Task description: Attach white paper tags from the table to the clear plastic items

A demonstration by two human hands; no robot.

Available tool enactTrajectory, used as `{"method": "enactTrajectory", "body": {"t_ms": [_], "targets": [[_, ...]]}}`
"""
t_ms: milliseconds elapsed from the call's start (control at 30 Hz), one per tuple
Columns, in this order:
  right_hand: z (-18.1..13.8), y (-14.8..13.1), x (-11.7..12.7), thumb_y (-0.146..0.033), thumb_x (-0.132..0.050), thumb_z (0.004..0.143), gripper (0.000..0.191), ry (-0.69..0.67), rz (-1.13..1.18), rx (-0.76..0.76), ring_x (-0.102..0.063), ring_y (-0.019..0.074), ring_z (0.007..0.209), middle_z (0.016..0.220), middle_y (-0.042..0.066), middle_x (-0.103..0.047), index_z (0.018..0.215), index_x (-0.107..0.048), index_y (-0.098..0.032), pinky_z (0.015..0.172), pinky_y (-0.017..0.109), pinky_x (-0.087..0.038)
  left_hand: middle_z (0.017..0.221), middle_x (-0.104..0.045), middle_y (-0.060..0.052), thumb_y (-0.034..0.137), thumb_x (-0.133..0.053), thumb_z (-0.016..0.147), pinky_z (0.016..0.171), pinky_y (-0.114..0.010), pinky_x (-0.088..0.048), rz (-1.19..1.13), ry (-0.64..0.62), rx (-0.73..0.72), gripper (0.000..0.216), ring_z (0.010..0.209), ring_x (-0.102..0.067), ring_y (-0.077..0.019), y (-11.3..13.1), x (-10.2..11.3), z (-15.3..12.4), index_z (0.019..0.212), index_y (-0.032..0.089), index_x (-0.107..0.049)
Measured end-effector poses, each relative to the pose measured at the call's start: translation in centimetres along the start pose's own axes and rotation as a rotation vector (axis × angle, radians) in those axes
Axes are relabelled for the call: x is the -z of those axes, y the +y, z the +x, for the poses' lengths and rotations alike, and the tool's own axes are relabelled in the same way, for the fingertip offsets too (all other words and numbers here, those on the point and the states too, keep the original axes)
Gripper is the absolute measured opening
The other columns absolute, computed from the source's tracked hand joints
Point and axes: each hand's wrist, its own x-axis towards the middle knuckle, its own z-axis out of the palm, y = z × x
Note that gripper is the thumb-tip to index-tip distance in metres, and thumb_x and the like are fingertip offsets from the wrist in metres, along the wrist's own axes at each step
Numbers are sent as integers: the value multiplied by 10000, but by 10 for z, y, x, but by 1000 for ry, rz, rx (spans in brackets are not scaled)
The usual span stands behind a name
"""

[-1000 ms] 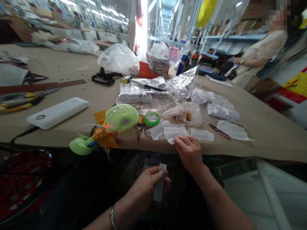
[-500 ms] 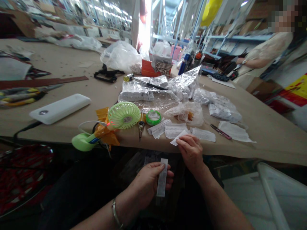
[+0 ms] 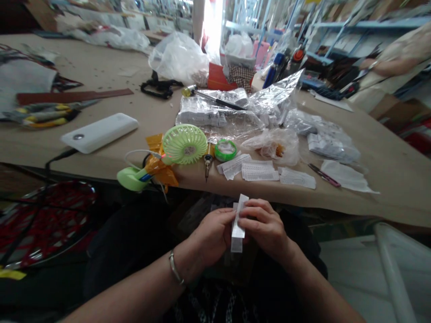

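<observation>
Both my hands meet over my lap, below the table edge. My left hand [image 3: 212, 235] is closed on a small clear narrow plastic bag [image 3: 236, 242] held upright. My right hand [image 3: 266, 229] pinches a white paper slip [image 3: 241, 206] against the bag's top. On the table just beyond lie several more white printed slips [image 3: 259, 170] in a row.
A green mini fan [image 3: 183, 144] on a green base, a small screwdriver [image 3: 208, 162], a green tape roll [image 3: 225, 150], a white power bank [image 3: 100, 133], clear bags of parts [image 3: 215, 117] and a red pen [image 3: 323, 175] lie on the brown table. Another person's sleeve [image 3: 397, 63] is at the far right.
My right hand lifted a paper slip off the table edge and brought it down to the bag in my left hand. The view tilted downward.
</observation>
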Motion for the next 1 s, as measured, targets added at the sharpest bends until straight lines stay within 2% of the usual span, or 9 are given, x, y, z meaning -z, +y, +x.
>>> {"method": "enactTrajectory", "body": {"t_ms": [167, 533, 733, 1000], "targets": [[-7, -6, -7, -139, -567, 839, 139, -48, 16, 28, -576, 172, 1002, 883, 19, -692, 865, -670, -230, 889, 354, -460, 662, -641, -69, 114, -642, 698, 519, -201, -418, -69, -10, -38, 71, 540, -562, -102, -2, 2, 1, 735, 56, -660], [-14, -6, -7, -152, -573, 841, 132, -129, 33, 62, -564, 173, 1047, 937, 16, -691, 903, -657, -232, 920, 364, -441, 665, -615, -50, 175, -685, 689, 493, -193, -360, -111, -86, -22, 135, 530, -527, -83, -6, 6, 0, 742, 58, -642], [-15, -7, -5, -135, -576, 838, 142, -137, 46, 62, -553, 181, 1075, 947, 16, -689, 919, -646, -228, 918, 366, -442, 666, -629, -61, 155, -710, 658, 508, -206, -362, -62, -116, -4, 161, 536, -548, -96, -4, 2, -4, 770, 51, -658], [-11, -12, -2, -133, -572, 841, 133, -134, 51, 78, -557, 173, 1077, 930, 21, -694, 907, -648, -220, 913, 348, -452, 658, -623, -62, 147, -706, 657, 513, -203, -372, -87, -86, -1, 140, 539, -543, -97, -3, 2, -4, 753, 59, -654]]}}
